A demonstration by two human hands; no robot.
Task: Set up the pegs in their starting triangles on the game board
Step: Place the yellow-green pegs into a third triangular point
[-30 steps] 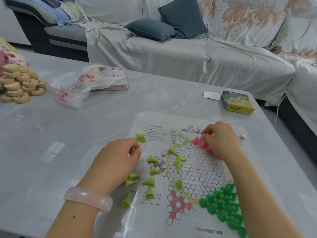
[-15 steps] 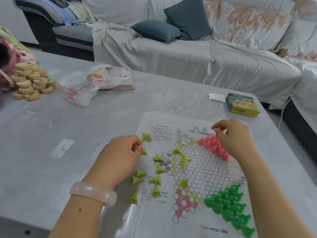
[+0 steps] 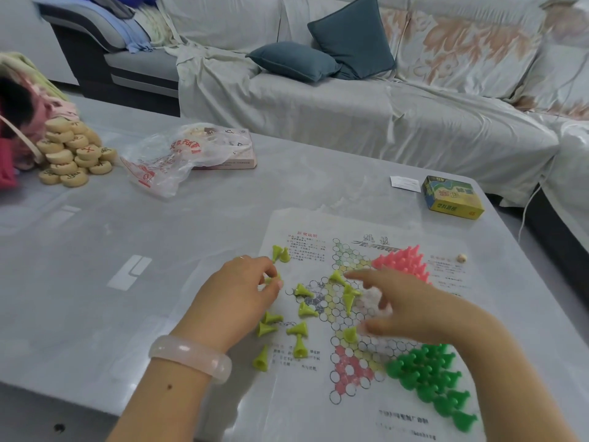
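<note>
A paper game board (image 3: 322, 406) with a star of printed circles lies on the grey table. Pink pegs (image 3: 402, 262) stand packed in its far right triangle. Dark green pegs (image 3: 428, 381) fill the near right triangle. Several yellow-green pegs (image 3: 304, 311) lie scattered over the board's left part and beside it, most tipped over. My left hand (image 3: 237, 296), with a pale bangle on its wrist, pinches one yellow-green peg at its fingertips. My right hand (image 3: 414, 306) hovers over the board's middle, fingers spread and blurred, its forefinger near a yellow-green peg (image 3: 336, 277).
A yellow-and-green small box (image 3: 452, 196) and a paper slip (image 3: 405, 183) lie at the far right. A crumpled plastic bag (image 3: 165, 161) over a flat box sits far left, with a pile of round wooden game pieces (image 3: 71, 151). A covered sofa (image 3: 350, 122) stands behind the table.
My right hand has left the pink pegs and swung left over the board's middle, fingers now spread. The left hand stays by the scattered yellow-green pegs.
</note>
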